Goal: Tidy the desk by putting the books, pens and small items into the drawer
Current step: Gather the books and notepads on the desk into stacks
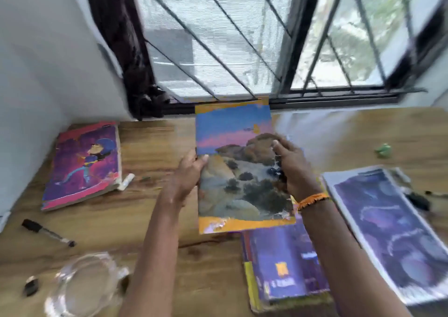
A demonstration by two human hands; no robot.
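I hold a landscape-cover book (237,171) with an orange border above the wooden desk (150,210). My left hand (188,175) grips its left edge and my right hand (293,169) grips its right edge, fingers over the cover. Under it lies a stack of purple books (283,270). A purple book with white borders (397,229) lies at the right. At the left lies a pink and purple book (84,164). A black marker (47,232) rests near the left front. No drawer is in view.
A clear glass dish (84,285) stands at the front left beside a small dark object (31,285). A green crumpled bit (383,150) lies far right, with dark pens (421,199) near the right book. A barred window and a dark curtain rise behind the desk.
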